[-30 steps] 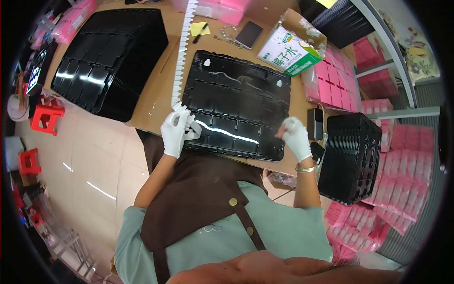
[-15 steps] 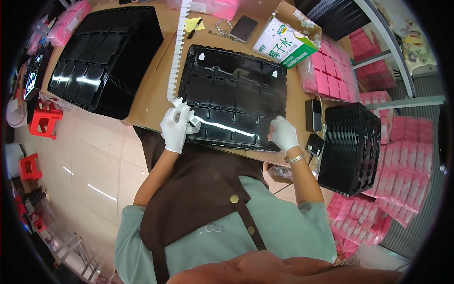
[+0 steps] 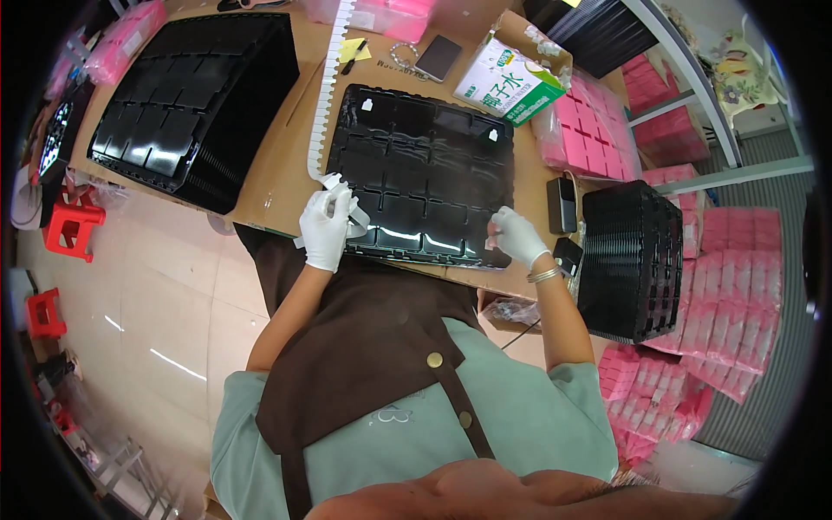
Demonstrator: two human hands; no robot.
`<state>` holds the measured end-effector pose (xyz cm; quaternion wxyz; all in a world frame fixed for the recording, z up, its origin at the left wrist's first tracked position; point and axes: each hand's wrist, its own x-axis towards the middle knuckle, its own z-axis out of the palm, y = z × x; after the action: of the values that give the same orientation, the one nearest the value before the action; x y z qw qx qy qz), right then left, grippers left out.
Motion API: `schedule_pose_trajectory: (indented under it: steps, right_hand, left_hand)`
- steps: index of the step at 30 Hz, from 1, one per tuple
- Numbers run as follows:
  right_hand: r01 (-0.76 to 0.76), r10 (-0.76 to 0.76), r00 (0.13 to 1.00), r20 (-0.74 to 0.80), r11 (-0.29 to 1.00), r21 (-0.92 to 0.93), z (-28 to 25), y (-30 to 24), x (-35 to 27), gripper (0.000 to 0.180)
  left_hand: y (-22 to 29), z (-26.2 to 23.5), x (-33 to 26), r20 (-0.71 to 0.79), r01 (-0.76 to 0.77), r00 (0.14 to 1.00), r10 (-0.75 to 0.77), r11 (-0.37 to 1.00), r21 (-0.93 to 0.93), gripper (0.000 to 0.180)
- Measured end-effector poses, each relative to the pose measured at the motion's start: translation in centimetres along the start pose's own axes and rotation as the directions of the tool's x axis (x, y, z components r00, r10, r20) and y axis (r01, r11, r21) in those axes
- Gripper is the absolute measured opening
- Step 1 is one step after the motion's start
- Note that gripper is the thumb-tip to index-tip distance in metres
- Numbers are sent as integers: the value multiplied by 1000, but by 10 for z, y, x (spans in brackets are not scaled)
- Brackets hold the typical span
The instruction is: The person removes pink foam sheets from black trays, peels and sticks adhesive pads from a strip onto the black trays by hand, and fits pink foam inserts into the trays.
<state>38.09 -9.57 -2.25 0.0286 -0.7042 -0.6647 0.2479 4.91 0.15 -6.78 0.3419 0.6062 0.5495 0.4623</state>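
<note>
A glossy black plastic tray (image 3: 416, 165) with moulded compartments lies on the cardboard-covered table in front of me. Small white stickers sit at its two far corners, one on the left (image 3: 367, 105) and one on the right (image 3: 494, 135). My left hand (image 3: 324, 232), white-gloved, is closed on a strip of white labels (image 3: 356, 222) at the tray's near left corner. A long white notched strip (image 3: 323, 108) runs from there along the tray's left side. Over the near right part of the tray, my gloved right hand (image 3: 518, 236) has its fingertips pinched together; what they hold is unclear.
Tall stacks of black trays stand at left (image 3: 199, 95) and right (image 3: 628, 260). Beyond the tray are a phone (image 3: 438, 57), a bracelet (image 3: 404, 55) and an open carton (image 3: 511, 82). A black device (image 3: 562, 205) and wrapped pink trays (image 3: 589, 130) lie rightward.
The view has shifted slightly. My right hand has moved a little up and left over the tray's near right part. My left hand stays at the near left corner with the label strip.
</note>
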Motion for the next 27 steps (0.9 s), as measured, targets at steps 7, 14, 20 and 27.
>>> schedule_pose_trajectory:
  steps: [7, 14, 20, 27]
  right_hand:
    - [-71, 95, 986, -134, 982, 174, 12, 5, -9, 14]
    - [-10, 6, 1000, 14, 948, 319, 1, 24, -1, 13]
    - [59, 133, 977, -165, 579, 814, -19, 46, 46, 17]
    - [-190, 305, 814, -494, 944, 270, -29, 61, 169, 8]
  left_hand:
    - [-4, -1, -2, 33, -48, 998, 45, 995, 89, 15]
    - [-3, -2, 1, 39, -35, 999, 32, 996, 78, 14]
    - [-4, -1, 2, 38, -60, 998, 55, 987, 147, 13]
    - [0, -1, -3, 55, -26, 998, 19, 990, 137, 13]
